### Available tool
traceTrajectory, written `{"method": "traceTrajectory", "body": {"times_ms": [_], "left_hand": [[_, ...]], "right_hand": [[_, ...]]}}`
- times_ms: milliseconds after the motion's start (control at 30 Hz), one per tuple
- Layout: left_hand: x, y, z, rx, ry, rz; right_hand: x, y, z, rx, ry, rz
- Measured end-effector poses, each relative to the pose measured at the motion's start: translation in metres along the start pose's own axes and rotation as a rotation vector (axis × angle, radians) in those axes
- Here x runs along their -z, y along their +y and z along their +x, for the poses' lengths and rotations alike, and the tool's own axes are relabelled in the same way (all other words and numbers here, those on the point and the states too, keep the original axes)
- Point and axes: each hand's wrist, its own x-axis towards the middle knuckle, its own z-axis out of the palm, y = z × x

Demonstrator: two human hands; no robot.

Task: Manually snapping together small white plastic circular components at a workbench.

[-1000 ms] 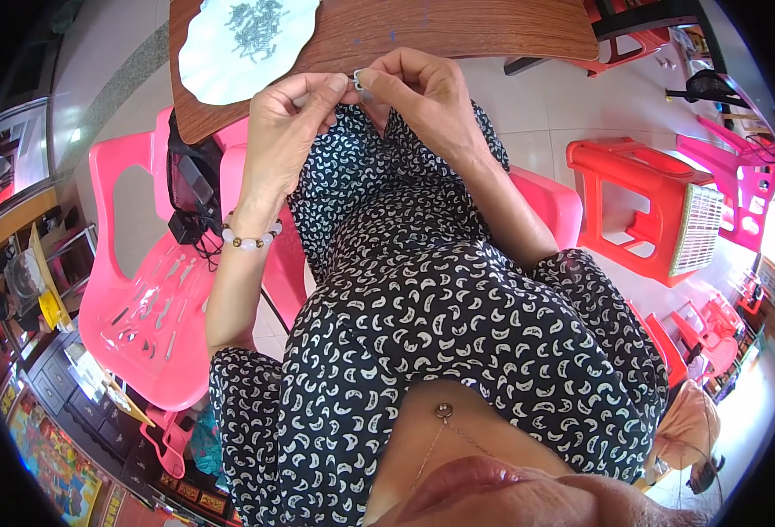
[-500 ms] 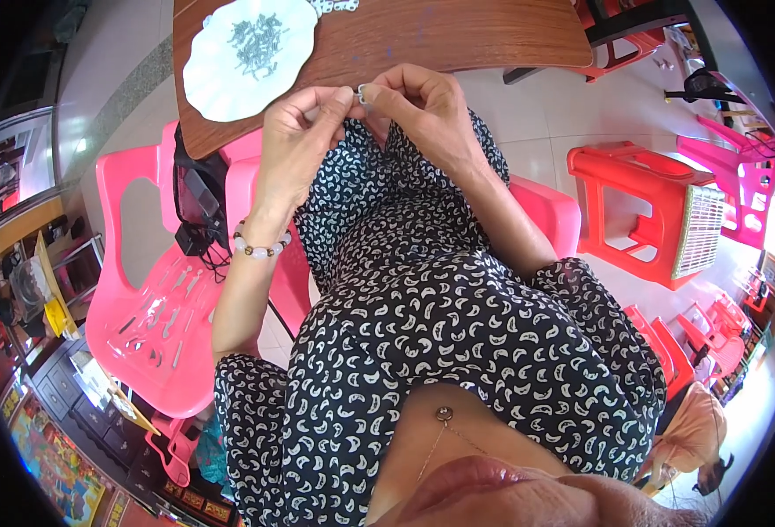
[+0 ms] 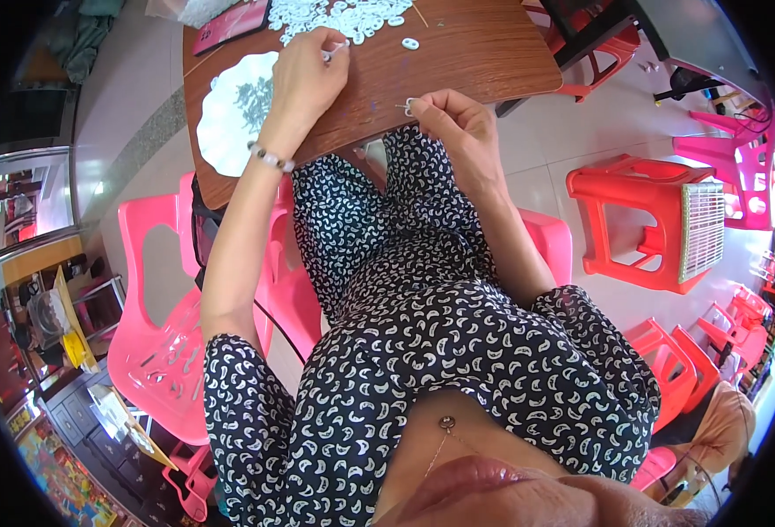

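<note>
My left hand [image 3: 310,77] reaches over the wooden table beside the pile of small white oval plastic pieces [image 3: 352,16]. Its fingertips are closed in a pinch, with a bit of white plastic showing between them. Near the table's front edge, my right hand [image 3: 465,132] pinches a small white plastic piece [image 3: 409,107]; a thin metal pin seems to stick out of it. Partly behind my left wrist lies a white scalloped plate [image 3: 216,132] with a heap of small grey metal parts [image 3: 256,104]. A lone white oval piece [image 3: 410,43] lies right of the pile.
A pink-red flat case [image 3: 231,26] and a clear plastic bag lie at the table's far left. The brown table [image 3: 484,53] ends just before my lap. Pink chairs [image 3: 155,351] stand to the left, a red stool [image 3: 642,220] to the right.
My hands have parted: the left has moved forward to the pile, the right to the right with its white piece. The view has shifted, showing more of the table's far side.
</note>
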Motion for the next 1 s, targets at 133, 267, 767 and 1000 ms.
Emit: {"method": "traceTrajectory", "body": {"times_ms": [133, 267, 767, 1000], "left_hand": [[-0.021, 0.002, 0.024, -0.067, -0.038, 0.156], [-0.032, -0.001, 0.033, -0.064, -0.093, 0.315], [-0.025, -0.006, 0.0, -0.077, -0.134, 0.046], [-0.026, 0.002, 0.005, -0.047, -0.132, 0.122]], "right_hand": [[0.005, 0.003, 0.002, 0.024, 0.028, -0.054], [0.002, -0.007, -0.003, -0.011, 0.016, -0.035], [0.004, 0.009, 0.003, 0.007, 0.019, -0.144], [0.003, 0.007, 0.001, -0.001, 0.027, -0.135]]}}
